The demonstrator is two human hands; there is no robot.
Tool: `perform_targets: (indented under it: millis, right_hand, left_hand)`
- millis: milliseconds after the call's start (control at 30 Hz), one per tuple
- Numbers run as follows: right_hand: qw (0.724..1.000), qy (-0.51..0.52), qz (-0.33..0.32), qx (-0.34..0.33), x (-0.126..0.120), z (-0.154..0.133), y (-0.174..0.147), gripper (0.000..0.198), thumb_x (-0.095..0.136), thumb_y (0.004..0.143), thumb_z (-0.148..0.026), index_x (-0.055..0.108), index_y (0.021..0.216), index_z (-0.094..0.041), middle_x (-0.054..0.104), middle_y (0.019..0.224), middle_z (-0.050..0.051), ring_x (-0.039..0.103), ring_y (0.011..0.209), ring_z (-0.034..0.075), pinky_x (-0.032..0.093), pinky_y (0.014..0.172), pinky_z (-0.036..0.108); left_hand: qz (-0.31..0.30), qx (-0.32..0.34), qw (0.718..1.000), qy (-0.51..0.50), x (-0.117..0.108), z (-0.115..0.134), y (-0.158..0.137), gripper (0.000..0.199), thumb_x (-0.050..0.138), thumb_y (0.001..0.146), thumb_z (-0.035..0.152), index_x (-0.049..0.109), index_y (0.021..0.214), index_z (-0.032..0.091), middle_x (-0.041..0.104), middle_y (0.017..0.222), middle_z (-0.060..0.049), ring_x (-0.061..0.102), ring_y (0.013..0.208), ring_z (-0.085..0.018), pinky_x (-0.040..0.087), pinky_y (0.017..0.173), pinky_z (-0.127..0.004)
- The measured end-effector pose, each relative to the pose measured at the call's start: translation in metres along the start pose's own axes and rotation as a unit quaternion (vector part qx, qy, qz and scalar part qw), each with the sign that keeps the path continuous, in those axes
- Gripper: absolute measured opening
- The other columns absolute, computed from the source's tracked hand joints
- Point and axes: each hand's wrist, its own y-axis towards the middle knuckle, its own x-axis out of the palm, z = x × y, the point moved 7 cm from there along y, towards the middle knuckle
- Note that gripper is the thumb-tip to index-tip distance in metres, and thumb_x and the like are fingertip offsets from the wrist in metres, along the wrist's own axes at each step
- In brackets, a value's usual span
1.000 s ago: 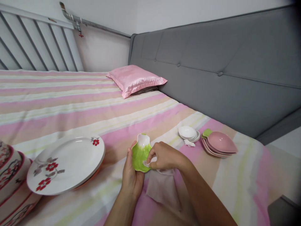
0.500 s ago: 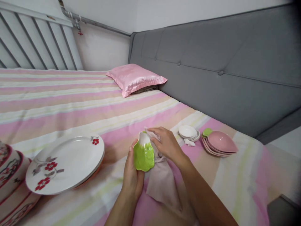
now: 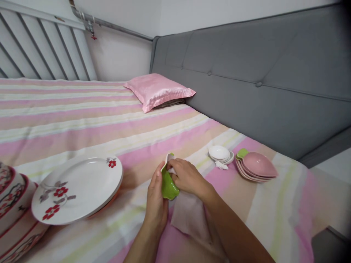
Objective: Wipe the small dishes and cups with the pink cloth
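Note:
A green and white cabbage-shaped dish (image 3: 168, 186) is tilted up on its side above the bed. My left hand (image 3: 156, 188) grips it along its left edge, thumb near the upper rim. In my right hand (image 3: 188, 176) is a pale pinkish cloth (image 3: 190, 213), its bunched part pressed against the inside of the dish near the white end. The rest of the cloth hangs below my right wrist. My right fingertips are partly hidden inside the dish.
To the left lie flowered white plates (image 3: 82, 190) beside stacked patterned bowls (image 3: 16, 215). On the right are small white dishes (image 3: 219, 152) and stacked pink dishes (image 3: 259, 165). A pink pillow (image 3: 159, 91) rests near the grey headboard (image 3: 246, 62).
The dish has turned so that its inside faces more to the right. My right hand has moved from its upper rim down into it with the cloth.

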Motion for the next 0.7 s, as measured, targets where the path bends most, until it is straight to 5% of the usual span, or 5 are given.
perform_targets:
  millis: [233, 433, 500, 700]
  right_hand:
    - [0.984, 0.103, -0.13, -0.061, 0.016, -0.012, -0.008, 0.025, 0.053, 0.067, -0.012, 0.062, 0.091, -0.018, 0.066, 0.089, 0.006, 0.06, 0.08, 0.019, 0.039, 0.061, 0.023]
    - [0.938, 0.257, -0.208, -0.106, 0.01, -0.018, -0.012, 0.023, 0.06, 0.071, -0.023, 0.064, 0.094, -0.019, 0.066, 0.091, 0.0, 0.059, 0.084, 0.015, 0.043, 0.071, 0.023]
    - [0.924, 0.335, -0.157, -0.091, -0.002, -0.012, -0.008, 0.024, 0.058, 0.075, -0.024, 0.063, 0.098, -0.018, 0.066, 0.094, 0.001, 0.06, 0.088, 0.015, 0.044, 0.075, 0.024]
    - [0.914, 0.341, 0.218, 0.043, -0.047, 0.033, -0.005, 0.035, 0.054, 0.076, -0.02, 0.056, 0.111, -0.02, 0.062, 0.113, 0.006, 0.056, 0.108, 0.017, 0.042, 0.093, 0.03]
  left_hand:
    - [0.021, -0.029, 0.998, -0.06, -0.005, -0.002, 0.002, 0.045, 0.057, 0.082, 0.039, 0.053, 0.125, 0.026, 0.058, 0.126, -0.007, 0.056, 0.112, -0.021, 0.046, 0.09, -0.029]
    - [0.041, -0.041, 0.992, -0.109, -0.006, 0.003, 0.004, 0.041, 0.055, 0.083, 0.037, 0.055, 0.122, 0.025, 0.063, 0.117, -0.006, 0.06, 0.106, -0.021, 0.048, 0.089, -0.032]
    - [0.04, -0.046, 0.99, -0.126, -0.005, 0.003, 0.005, 0.038, 0.053, 0.084, 0.035, 0.056, 0.121, 0.024, 0.064, 0.115, -0.006, 0.061, 0.103, -0.021, 0.048, 0.089, -0.033]
    - [0.052, -0.048, 0.988, -0.14, -0.009, 0.001, 0.005, 0.036, 0.053, 0.084, 0.037, 0.059, 0.117, 0.025, 0.063, 0.118, -0.005, 0.059, 0.106, -0.019, 0.048, 0.09, -0.031]
